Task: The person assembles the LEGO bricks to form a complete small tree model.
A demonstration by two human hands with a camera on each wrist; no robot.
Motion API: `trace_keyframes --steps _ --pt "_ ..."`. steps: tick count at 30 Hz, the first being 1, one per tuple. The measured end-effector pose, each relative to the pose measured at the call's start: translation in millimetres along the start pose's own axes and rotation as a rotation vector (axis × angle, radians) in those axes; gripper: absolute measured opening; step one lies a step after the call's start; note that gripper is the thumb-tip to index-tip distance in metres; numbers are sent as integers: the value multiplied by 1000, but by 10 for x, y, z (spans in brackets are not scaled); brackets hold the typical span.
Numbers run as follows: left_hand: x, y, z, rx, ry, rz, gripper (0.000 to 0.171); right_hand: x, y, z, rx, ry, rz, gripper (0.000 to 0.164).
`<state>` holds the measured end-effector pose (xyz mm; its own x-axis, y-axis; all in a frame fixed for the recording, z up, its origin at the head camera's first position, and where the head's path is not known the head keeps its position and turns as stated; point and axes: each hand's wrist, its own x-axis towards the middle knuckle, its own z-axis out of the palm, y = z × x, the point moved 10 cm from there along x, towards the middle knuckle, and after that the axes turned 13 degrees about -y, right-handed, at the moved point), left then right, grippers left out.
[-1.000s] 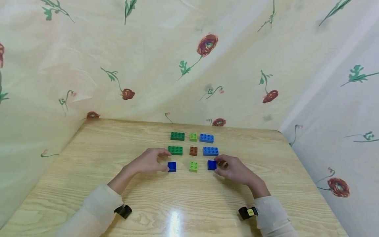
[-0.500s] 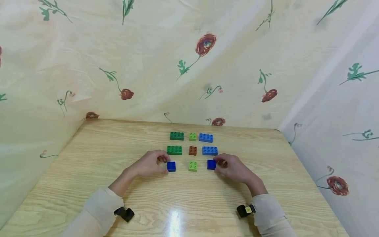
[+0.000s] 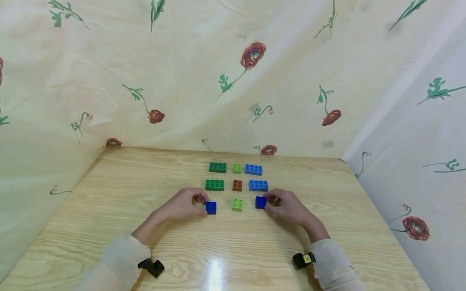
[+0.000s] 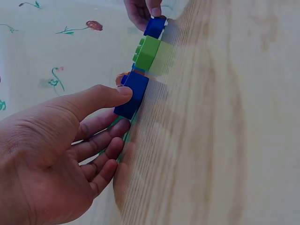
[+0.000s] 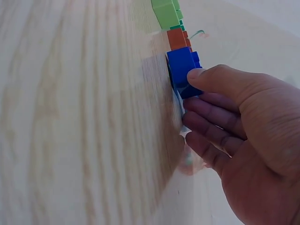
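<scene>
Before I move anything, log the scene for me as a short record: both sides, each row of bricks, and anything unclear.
Left fingers: pinching left dark blue brick
Right fingers: pinching right dark blue brick
Front row centre: front lime four-stud brick, between the dark blue bricks, touching neither
Middle row: middle green eight-stud brick, brown four-stud brick, middle blue eight-stud brick
Back row: back green eight-stud brick, back lime four-stud brick, back blue eight-stud brick
Surface: wood-grain table
Unclear: whether either pinched brick is lifted
</scene>
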<state>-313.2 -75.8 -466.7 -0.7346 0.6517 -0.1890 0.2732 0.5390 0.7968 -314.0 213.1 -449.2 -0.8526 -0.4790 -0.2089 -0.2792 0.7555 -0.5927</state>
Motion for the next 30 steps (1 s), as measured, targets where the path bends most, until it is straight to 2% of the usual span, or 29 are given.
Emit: trace_keyframes --steps 8,19,24,30 --pt "-27 40 78 -31 -4 24 29 -69 -107 -27 29 45 -43 31" --pt "-31 115 222 -33 -13 42 29 -154 -469 -3 -8 101 -142 30" --pt "-26 157 271 -38 -14 44 28 -167 -604 39 19 96 -201 29" --pt "-3 188 324 -32 -18 56 28 -188 -780 114 55 73 -219 28"
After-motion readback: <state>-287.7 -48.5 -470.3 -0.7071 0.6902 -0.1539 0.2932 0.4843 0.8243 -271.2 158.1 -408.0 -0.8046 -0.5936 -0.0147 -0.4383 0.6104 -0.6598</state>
